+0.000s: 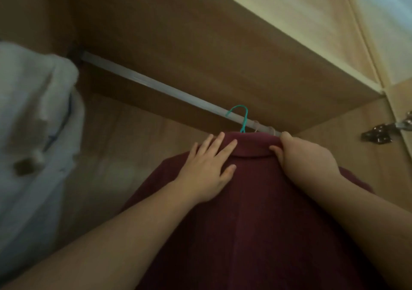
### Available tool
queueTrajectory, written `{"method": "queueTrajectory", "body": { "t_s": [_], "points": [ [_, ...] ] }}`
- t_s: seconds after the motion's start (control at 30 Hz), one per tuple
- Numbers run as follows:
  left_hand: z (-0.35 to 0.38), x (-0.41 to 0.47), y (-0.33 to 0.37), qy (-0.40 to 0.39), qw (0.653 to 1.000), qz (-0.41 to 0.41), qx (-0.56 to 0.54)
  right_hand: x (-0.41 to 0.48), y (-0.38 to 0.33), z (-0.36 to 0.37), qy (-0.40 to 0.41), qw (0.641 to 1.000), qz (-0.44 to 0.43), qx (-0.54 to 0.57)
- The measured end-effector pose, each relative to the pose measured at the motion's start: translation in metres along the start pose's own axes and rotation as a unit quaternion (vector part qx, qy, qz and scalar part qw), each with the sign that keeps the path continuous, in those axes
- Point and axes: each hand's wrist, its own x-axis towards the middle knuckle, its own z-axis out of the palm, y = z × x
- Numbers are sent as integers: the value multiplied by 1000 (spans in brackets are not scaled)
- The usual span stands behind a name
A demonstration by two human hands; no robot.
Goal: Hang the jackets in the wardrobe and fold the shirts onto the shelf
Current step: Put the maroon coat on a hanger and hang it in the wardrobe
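A dark maroon jacket [256, 211] hangs on a teal hanger [242, 116] whose hook sits over the silver wardrobe rail [156, 84]. My left hand [207, 169] lies flat on the jacket's left shoulder, fingers straight and spread. At the right side of the collar, my right hand [305, 158] pinches the fabric between thumb and curled fingers. The hanger's body is hidden under the jacket.
A white garment [33, 133] hangs at the left end of the rail. Above the rail runs the underside of a wooden shelf [200, 44]. A metal door hinge [383, 131] is on the right wall of the wardrobe.
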Motion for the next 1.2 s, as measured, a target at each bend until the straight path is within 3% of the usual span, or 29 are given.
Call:
{"method": "queueTrajectory", "body": {
  "t_s": [0.33,0.73,0.8,0.93,1.2],
  "points": [
    [46,95,-48,-36,997,3,-63,67,-13,50,-70,996,39,-37],
    [71,54,-37,-18,993,-60,-104,19,-27,57,-107,994,4,-31],
    [57,41,-16,-15,990,-62,-124,0,-19,41,-106,992,-28,-56],
    [30,3,60,-14,991,14,-133,-63,8,-10,-157,983,-41,-87],
    [-7,-123,265,-89,962,129,-222,-261,97,-183,-273,947,78,-150]
  ]
}}
